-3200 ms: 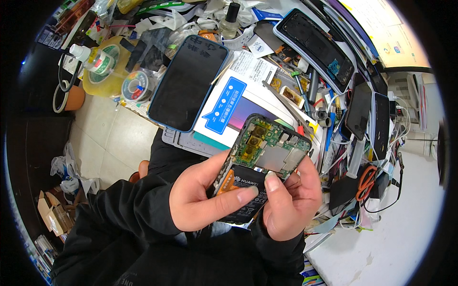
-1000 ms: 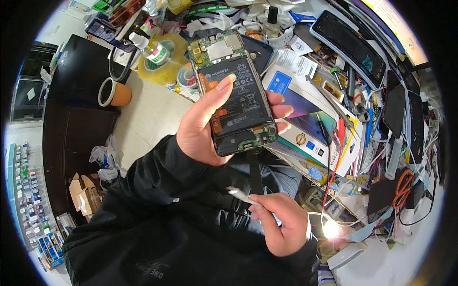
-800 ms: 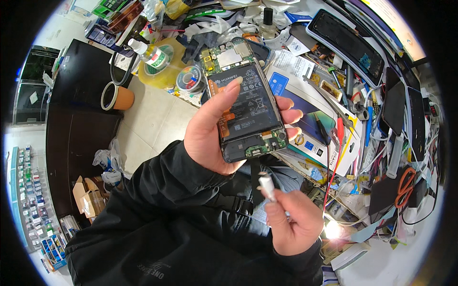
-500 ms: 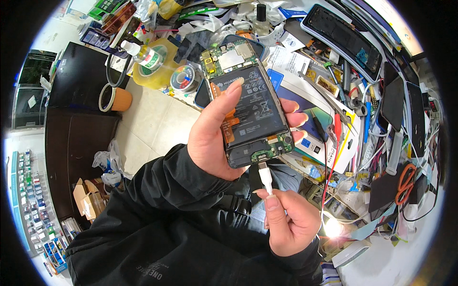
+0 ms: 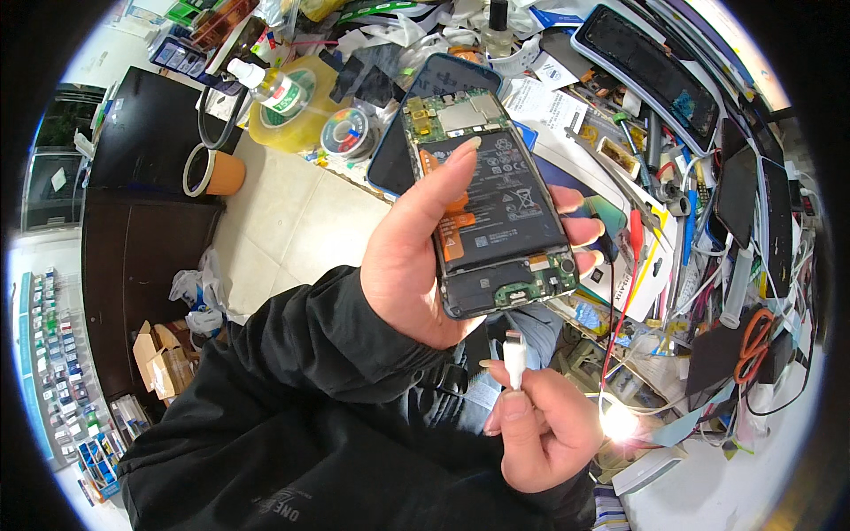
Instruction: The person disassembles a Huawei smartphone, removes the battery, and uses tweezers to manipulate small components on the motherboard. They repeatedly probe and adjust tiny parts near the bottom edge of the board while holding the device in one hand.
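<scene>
Dark cabinets line the left of my view, beside pale floor tiles. A spray bottle sits near the desk's left edge. I see the left hand gripping an opened phone by the desk's near edge; the right hand pinches a white plug near, but apart from, the phone's lower end.

Pale tiled floor, dark cabinet

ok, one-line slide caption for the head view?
Left hand grips an opened phone; right hand holds a white plug apart from it.
</scene>
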{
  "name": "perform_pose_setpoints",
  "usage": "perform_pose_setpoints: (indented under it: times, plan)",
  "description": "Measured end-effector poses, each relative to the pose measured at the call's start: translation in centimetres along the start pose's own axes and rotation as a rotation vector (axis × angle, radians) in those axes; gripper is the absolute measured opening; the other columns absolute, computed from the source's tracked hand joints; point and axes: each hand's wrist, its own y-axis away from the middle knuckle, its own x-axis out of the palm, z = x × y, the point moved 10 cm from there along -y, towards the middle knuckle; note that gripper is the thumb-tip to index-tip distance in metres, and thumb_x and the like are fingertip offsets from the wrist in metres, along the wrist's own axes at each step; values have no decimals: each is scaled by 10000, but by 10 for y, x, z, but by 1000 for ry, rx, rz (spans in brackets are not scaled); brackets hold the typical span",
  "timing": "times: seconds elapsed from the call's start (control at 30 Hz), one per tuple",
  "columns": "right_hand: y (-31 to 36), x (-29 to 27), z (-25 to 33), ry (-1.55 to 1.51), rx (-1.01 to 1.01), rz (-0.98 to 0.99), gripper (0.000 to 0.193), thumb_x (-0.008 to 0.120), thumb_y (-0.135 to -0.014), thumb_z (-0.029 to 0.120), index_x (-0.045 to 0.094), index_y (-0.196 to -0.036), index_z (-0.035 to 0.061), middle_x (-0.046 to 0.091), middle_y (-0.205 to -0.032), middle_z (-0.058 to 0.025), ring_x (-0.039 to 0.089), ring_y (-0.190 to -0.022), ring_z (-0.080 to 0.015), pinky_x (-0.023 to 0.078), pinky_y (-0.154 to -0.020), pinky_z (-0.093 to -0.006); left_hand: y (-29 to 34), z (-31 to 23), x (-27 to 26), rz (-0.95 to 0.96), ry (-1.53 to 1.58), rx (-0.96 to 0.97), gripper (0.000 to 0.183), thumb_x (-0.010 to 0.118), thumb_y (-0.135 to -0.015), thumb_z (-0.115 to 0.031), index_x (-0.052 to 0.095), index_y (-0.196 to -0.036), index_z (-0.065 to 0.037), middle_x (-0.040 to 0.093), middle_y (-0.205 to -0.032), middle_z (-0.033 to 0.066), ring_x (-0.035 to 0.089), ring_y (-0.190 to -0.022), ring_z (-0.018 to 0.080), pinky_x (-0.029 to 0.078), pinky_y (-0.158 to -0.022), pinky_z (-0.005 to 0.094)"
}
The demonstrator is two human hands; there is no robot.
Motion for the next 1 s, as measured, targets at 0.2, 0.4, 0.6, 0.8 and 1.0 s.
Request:
perform_pose_setpoints:
  times: [0.2,0.4,0.6,0.8,1.0]
  plan:
    - [6,-8,24,-30,-267,-45,301,789,-785,-64,755,-1083,-31,690,-771,-104,586,-560,-155,442,-518,-252,6,5,19,-50,-124,81,526,423,-1084,-449,564,-1242,32,674,-1155,208,682,-1119,419,535,-1031,563]
    - [25,-19,18,-118,-309,20,330,841,-761,-15,765,-1082,-22,684,-769,-87,601,-572,-169,451,-527,-262,28,35,23,-179,-178,15,539,418,-1078,-479,571,-1268,2,695,-1115,171,699,-1103,382,592,-974,514]
    - [44,-27,7,-207,-321,84,275,790,-822,19,769,-1091,-30,662,-751,-69,559,-576,-123,417,-533,-231,32,58,26,-132,-102,-51,681,364,-1078,-522,530,-1371,70,608,-1296,334,623,-1210,475,491,-1084,602]
    - [56,-34,4,-229,-334,101,250,788,-830,20,775,-1074,-30,669,-774,-68,545,-561,-113,428,-531,-237,41,84,31,-75,4,-209,730,335,-1075,-557,478,-1426,67,620,-1268,325,657,-1131,457,524,-1044,581]
    - [69,-40,7,-159,-349,112,190,739,-842,19,777,-1021,-32,675,-786,-91,609,-591,-125,453,-545,-230,52,99,40,-33,162,-301,709,367,-1065,-570,557,-1306,69,667,-1166,292,700,-1018,456,591,-941,536]
